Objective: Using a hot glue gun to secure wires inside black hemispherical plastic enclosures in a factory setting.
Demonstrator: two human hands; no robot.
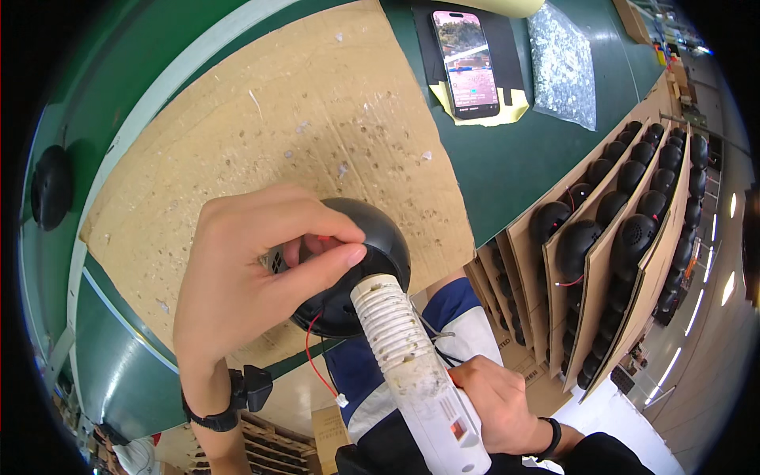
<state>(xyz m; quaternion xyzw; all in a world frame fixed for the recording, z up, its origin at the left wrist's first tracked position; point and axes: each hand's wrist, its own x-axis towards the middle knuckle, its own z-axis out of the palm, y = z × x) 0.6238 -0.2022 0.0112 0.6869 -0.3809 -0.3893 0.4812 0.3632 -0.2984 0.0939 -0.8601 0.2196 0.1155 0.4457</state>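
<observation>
A rounded black plastic housing [380, 218] rests at the near edge of a cardboard sheet. A red wire [311, 348] with a small white connector hangs from it. Above the housing, my left hand [261, 261] has thumb and forefinger pinched together; what lies between the tips, if anything, is too small to make out. My right hand [499, 400] grips a white tool with a ribbed barrel [388, 321], whose exact kind I cannot tell. Its barrel end points at the housing, and the tool hides part of it.
The worn cardboard sheet [348, 111] covers much of the green table [507, 170]. At the far side lie a lit phone [467, 67] and a clear bag of small parts [564, 71]. Cardboard layers [546, 317] carrying many black housings [580, 247] stand at right.
</observation>
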